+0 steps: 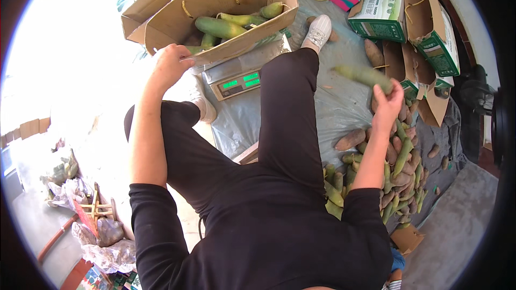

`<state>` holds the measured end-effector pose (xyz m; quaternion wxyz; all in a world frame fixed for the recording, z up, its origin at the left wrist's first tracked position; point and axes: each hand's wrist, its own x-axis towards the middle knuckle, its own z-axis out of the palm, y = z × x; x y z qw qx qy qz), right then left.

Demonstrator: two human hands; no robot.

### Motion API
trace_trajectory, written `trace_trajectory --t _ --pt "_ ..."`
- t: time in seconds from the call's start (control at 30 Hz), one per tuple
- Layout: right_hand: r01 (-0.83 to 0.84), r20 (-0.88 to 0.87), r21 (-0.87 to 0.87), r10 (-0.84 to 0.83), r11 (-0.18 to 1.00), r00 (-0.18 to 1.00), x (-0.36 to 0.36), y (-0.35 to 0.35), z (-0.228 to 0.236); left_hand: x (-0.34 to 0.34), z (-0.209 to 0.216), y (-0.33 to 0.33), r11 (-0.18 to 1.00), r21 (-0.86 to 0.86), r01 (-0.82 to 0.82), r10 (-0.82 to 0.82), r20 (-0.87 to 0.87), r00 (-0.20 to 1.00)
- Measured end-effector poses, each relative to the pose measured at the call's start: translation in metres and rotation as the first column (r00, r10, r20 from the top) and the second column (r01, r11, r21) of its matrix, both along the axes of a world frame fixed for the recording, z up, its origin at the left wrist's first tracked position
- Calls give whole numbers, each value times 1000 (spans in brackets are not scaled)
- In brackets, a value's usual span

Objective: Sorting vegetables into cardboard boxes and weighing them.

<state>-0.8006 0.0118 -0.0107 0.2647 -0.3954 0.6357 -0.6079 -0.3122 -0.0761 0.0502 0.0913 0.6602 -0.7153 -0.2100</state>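
My right hand (388, 102) grips one end of a long green radish (361, 75), held out to the right over the plastic sheet. The radish is slightly blurred. On the left, the bent fingers of my left hand (173, 63) pinch the near rim of an open cardboard carton (236, 43) with yellow cord handles. Several green radishes (219, 27) lie inside it. The carton rests on a weighing scale (235, 85) with lit green digits, between my feet.
A heap of green radishes and brownish-red tubers (400, 174) lies to my right. Green-and-white cartons (379, 13) stand at the far right, near a black fan (478, 90). A small wooden stool (98, 209) and plastic bags (110, 255) are at the left.
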Motion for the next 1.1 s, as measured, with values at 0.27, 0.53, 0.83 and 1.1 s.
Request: trace_trajectory --t 0.27,0.53,0.83,1.1 --pt "-143 26 -449 173 882 985 80 -92 115 1 -3 -1 1000 7 23 -23 26 999" --pt "-391 58 -433 457 813 887 176 -142 117 1 1 -1 998 53 16 -17 10 1000" --pt "-476 -612 -110 318 872 724 196 -151 35 -1 1 -5 995 100 13 -14 6 1000" --pt "-334 -219 2 326 943 920 110 -106 -15 5 -6 -4 999 35 27 -23 -97 995"
